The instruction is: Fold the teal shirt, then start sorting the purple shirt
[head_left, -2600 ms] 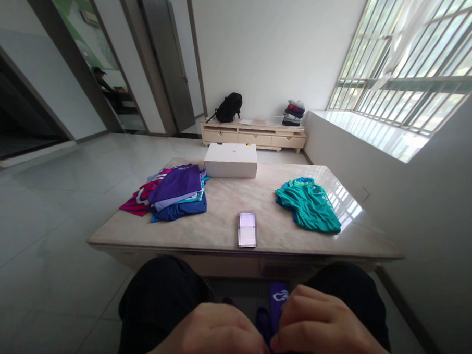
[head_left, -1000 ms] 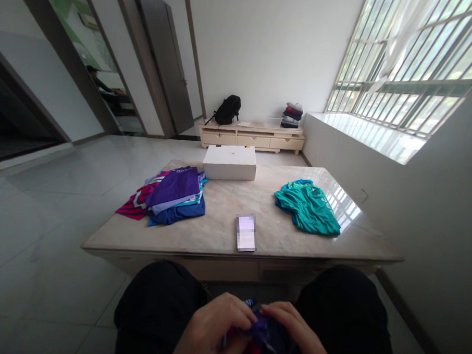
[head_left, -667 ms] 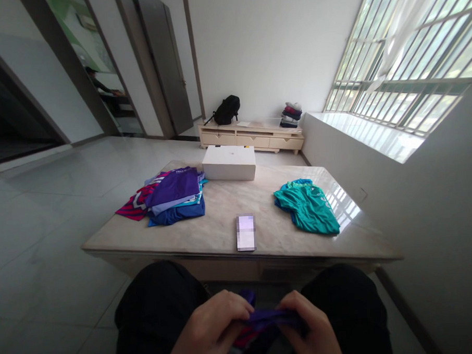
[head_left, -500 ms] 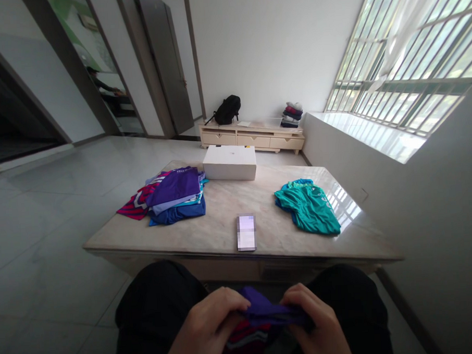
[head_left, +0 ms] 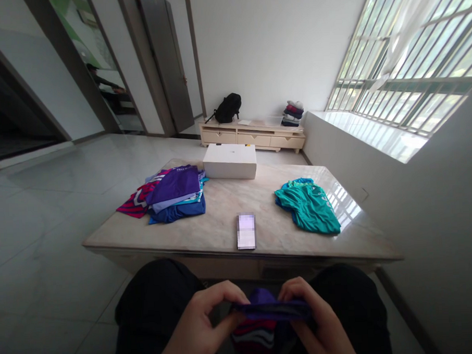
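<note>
Between my knees, a purple garment (head_left: 271,310) is stretched between both hands, its edge nearly level. My left hand (head_left: 211,319) pinches the left end between thumb and fingers. The right end is gripped by my right hand (head_left: 314,314). Below the purple edge hangs red cloth with white stripes (head_left: 254,335); whether it is part of the same garment I cannot tell. A phone (head_left: 246,231) with a lit, blurred screen lies at the near edge of the marble table (head_left: 222,214).
A pile of folded clothes (head_left: 176,192) lies on the table's left, green and blue clothes (head_left: 310,207) on its right, a white box (head_left: 230,161) at the back. Behind stands a low cabinet (head_left: 253,137) with a black backpack (head_left: 228,108) and stacked clothes (head_left: 292,114). A person (head_left: 102,83) shows through the doorway.
The purple edge between my hands is now straighter and more level. My left hand has shifted slightly left, and more of the striped red cloth shows below.
</note>
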### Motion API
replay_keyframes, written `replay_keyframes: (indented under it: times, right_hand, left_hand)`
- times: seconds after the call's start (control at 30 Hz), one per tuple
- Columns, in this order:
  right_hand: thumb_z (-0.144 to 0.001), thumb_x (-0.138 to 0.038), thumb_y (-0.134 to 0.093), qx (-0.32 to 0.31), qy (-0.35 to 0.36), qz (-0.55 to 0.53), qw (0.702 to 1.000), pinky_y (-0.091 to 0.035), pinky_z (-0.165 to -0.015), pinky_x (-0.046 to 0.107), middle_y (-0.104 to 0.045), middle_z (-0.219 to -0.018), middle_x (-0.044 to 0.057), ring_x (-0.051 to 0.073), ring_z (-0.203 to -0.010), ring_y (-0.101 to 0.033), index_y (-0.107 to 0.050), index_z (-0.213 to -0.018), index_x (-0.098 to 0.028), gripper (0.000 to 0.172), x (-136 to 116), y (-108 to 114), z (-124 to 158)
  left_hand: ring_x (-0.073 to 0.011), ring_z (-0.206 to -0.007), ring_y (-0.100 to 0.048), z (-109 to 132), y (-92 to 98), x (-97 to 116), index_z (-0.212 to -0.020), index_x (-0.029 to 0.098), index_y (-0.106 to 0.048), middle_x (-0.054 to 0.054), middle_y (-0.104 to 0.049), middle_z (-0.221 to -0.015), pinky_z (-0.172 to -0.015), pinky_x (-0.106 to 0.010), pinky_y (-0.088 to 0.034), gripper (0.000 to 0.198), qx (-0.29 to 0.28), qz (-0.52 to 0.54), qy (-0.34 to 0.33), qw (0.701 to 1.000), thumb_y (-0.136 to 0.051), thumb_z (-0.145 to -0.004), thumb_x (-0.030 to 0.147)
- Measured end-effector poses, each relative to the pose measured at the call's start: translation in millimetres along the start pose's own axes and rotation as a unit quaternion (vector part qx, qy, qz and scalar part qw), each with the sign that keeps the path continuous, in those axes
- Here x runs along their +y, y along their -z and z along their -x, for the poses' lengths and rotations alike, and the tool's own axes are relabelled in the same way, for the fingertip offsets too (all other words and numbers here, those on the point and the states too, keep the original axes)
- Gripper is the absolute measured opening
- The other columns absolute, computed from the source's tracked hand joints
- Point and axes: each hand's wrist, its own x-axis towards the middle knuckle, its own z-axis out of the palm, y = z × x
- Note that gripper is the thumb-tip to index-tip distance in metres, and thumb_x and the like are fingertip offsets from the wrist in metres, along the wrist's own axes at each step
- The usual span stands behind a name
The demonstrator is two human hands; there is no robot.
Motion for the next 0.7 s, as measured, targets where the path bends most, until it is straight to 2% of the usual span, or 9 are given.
replay_keyframes:
  times: [0.1, 0.17, 0.3, 0.4, 0.53, 0.7]
  right_hand:
    - [-0.093, -0.017, -0.052, 0.006, -0.013, 0.043, 0.999, -0.053, -0.071, 0.022, -0.069, -0.090, 0.002, 0.016, -0.077, -0.067, -0.060, -0.107, -0.023, 0.017, 2, -2, 2]
    - [-0.090, -0.016, -0.054, 0.024, -0.006, 0.077, 0.997, -0.053, -0.066, 0.020, -0.071, -0.085, 0.000, 0.015, -0.072, -0.068, -0.061, -0.106, -0.023, 0.019, 3, -3, 3]
    - [-0.088, -0.016, -0.055, 0.059, 0.027, 0.110, 0.992, -0.056, -0.064, 0.019, -0.075, -0.082, 0.000, 0.015, -0.070, -0.072, -0.065, -0.102, -0.024, 0.019, 2, -2, 6]
    - [-0.087, -0.017, -0.058, 0.084, 0.038, 0.135, 0.987, -0.059, -0.069, 0.020, -0.079, -0.089, 0.001, 0.017, -0.075, -0.076, -0.068, -0.107, -0.026, 0.024, 3, 1, 12]
    - [-0.081, -0.017, -0.060, 0.034, 0.070, 0.138, 0.987, -0.062, -0.081, 0.025, -0.081, -0.105, 0.003, 0.023, -0.090, -0.079, -0.073, -0.117, -0.028, 0.041, 3, 4, 13]
    - [-0.077, -0.015, -0.058, 0.018, 0.033, 0.090, 0.995, -0.061, -0.071, 0.022, -0.082, -0.088, 0.004, 0.022, -0.076, -0.078, -0.079, -0.097, -0.025, 0.031, -7, 1, 2]
  left_hand:
    - [-0.0185, -0.085, -0.069, 0, -0.1, 1, -0.088, 0.018, -0.073, -0.002, -0.073, -0.087, -0.077, -0.022, -0.052, 0.004, 0.003, 0.010, 0.032, 0.999, -0.070, -0.089, 0.016]
    - [-0.0179, -0.081, -0.068, 0, -0.6, 1, -0.087, 0.018, -0.073, -0.002, -0.073, -0.084, -0.073, -0.021, -0.051, 0.004, 0.010, -0.014, 0.028, 0.999, -0.069, -0.089, 0.016]
    - [-0.0161, -0.077, -0.069, 2, -2.0, -2, -0.087, 0.020, -0.074, -0.001, -0.074, -0.082, -0.071, -0.020, -0.051, 0.008, 0.024, -0.055, -0.036, 0.998, -0.068, -0.090, 0.015]
    - [-0.0154, -0.079, -0.072, 7, -1.9, -3, -0.093, 0.022, -0.074, 0.000, -0.075, -0.085, -0.073, -0.019, -0.053, 0.015, 0.028, -0.063, -0.105, 0.992, -0.064, -0.093, 0.011]
    - [-0.0164, -0.088, -0.074, 9, 1.0, -4, -0.111, 0.026, -0.072, -0.002, -0.076, -0.098, -0.081, -0.020, -0.057, 0.026, 0.007, -0.066, -0.219, 0.974, -0.061, -0.096, 0.008]
    - [-0.0171, -0.087, -0.074, 9, 6.8, -2, -0.109, 0.025, -0.073, -0.003, -0.077, -0.096, -0.080, -0.021, -0.058, 0.022, 0.017, -0.085, -0.203, 0.975, -0.059, -0.099, 0.011]
